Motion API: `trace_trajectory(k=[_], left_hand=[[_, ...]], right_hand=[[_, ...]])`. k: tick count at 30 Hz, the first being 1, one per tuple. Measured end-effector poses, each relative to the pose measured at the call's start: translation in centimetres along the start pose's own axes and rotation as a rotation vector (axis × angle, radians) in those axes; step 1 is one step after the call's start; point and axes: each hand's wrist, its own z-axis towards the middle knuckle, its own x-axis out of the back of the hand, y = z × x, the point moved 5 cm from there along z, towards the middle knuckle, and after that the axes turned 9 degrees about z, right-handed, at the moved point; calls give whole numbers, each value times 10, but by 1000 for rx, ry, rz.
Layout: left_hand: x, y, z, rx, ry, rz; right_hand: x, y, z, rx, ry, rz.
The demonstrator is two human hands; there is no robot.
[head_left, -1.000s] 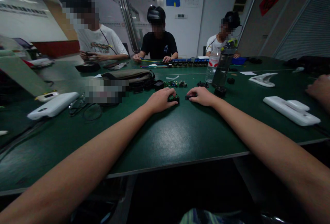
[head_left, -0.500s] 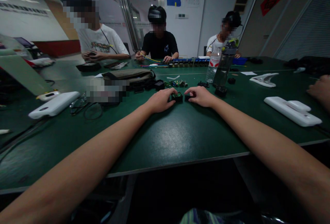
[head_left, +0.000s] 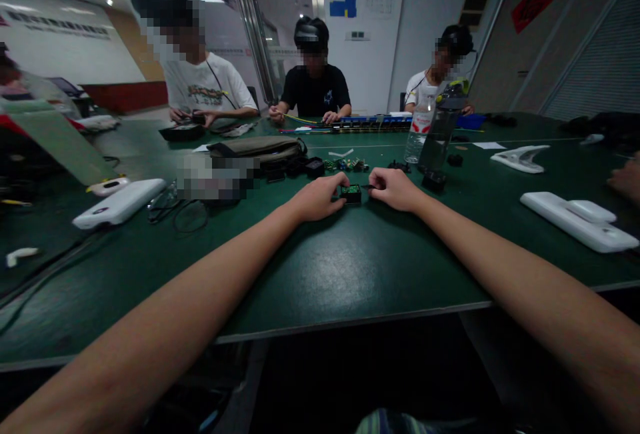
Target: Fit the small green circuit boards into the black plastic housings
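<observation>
The left hand (head_left: 320, 198) gripped a black box (head_left: 353, 199) holding a green board (head_left: 352, 189) on the tabletop (head_left: 340, 274); just beside it, the right hand (head_left: 393, 189) pinched a dark piece (head_left: 369, 187) (mostly hidden).

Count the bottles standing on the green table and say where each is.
2: a red-marked clear bottle beyond the wearer's right hand, and a darker bottle to the clear one's right, partly overlapping it in this view. Others may be hidden.

No txt legible: red door sign (head_left: 533, 4), L wall lettering (head_left: 60, 25) & bottle label (head_left: 421, 121) all too blurry/sm
</observation>
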Motion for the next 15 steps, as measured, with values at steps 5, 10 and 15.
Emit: trace_trajectory(k=[5,10,15], left_hand=[[0,1,0,-8,-1,1],[0,1,0,-18,7,19],[1,2,-1,-17,-5,30]], right_hand=[[0,0,0,18,15,7],[0,1,0,-2,13,64],[0,1,0,-4,15,86]])
